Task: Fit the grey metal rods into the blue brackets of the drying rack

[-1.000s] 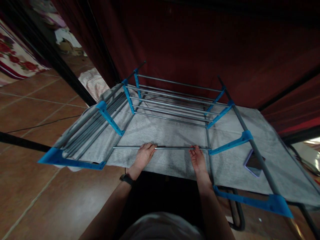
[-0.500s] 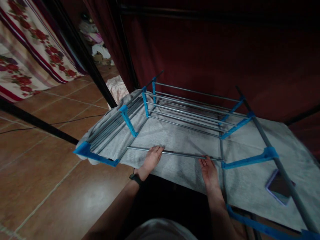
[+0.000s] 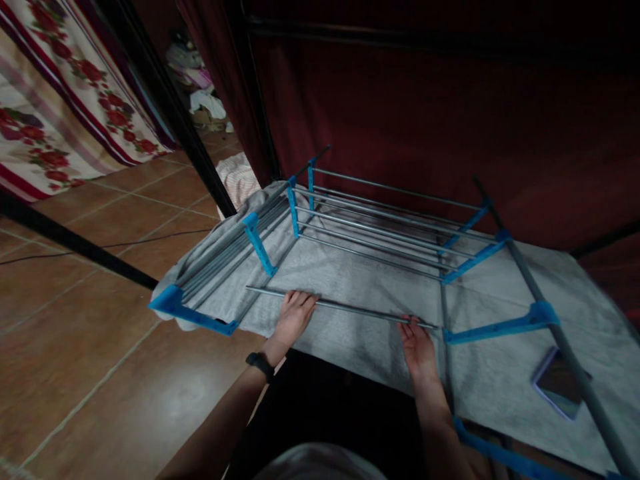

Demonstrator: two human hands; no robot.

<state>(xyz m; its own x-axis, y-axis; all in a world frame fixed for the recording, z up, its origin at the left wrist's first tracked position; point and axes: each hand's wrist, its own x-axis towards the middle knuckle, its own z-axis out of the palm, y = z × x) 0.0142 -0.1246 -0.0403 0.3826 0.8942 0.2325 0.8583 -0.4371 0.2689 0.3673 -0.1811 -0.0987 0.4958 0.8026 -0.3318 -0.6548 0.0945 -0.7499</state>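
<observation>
Rod had slid leftward since the earlier frame; its left end now stuck out past the left inner tube of the rack, and its right end had drawn back to just beside the right blue bracket; left hand went with it, right hand shifted little. Left fingers were wrapped over the rod from above, knuckles up, thumb mostly hidden; right fingers were curled on it near its right end, palm turned inward, how hard they pressed was unclear; rod lay crosswise over the rack's front bay, above the grey cloth; contact at the right end was too small to judge. Looked like thin metal tube; probably light, stiff, smooth enough to slip lengthwise, hard to break; two grips well apart, one toward each end, seemed the right hold, since a single mid grip would likely let it swing. Left wrist was nearly straight, dark band on it, forearm in from lower left; right forearm angled in from lower right; both arms reached forward. Further out: crossbars across the rear bay; phone on the cloth beside the outer pole; dark red curtain behind; tiled floor off left.
</observation>
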